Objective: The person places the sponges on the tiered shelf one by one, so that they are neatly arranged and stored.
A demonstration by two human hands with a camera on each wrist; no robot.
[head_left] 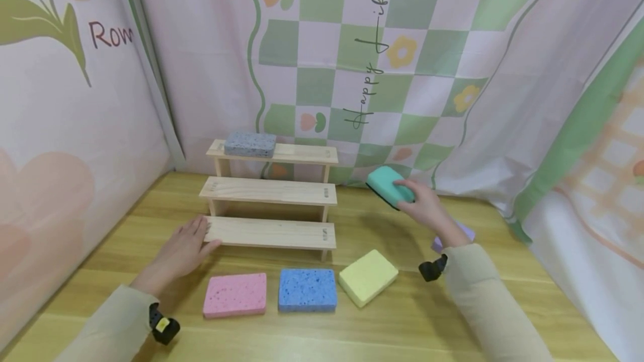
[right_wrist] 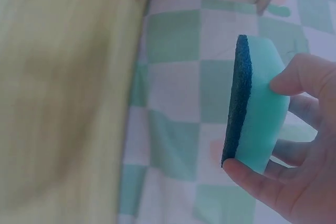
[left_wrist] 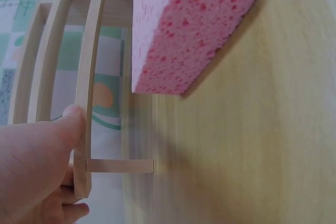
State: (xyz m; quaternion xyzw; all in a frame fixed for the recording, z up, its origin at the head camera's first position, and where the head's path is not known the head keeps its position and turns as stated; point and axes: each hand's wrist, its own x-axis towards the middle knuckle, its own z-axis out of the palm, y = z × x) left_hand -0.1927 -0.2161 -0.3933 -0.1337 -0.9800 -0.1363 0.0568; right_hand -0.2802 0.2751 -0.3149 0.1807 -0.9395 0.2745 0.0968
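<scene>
My right hand (head_left: 427, 208) holds a teal sponge (head_left: 386, 182) with a dark scouring layer in the air, right of a three-step wooden rack (head_left: 269, 232). Thumb and fingers grip the sponge by its edges in the right wrist view. At the rack's lowest step, my left hand (head_left: 183, 244) grips the left end. The left wrist view shows the thumb on one face of that board and fingers on the other. A grey-blue sponge (head_left: 250, 144) lies on the top step, toward its left end.
In front of the rack lie a pink sponge (head_left: 235, 295), a blue sponge (head_left: 307, 290) and a yellow sponge (head_left: 368, 277). A purple sponge (head_left: 465, 232) is partly hidden behind my right wrist. Printed curtains (head_left: 372, 49) hang behind and beside the wooden table (head_left: 382, 334).
</scene>
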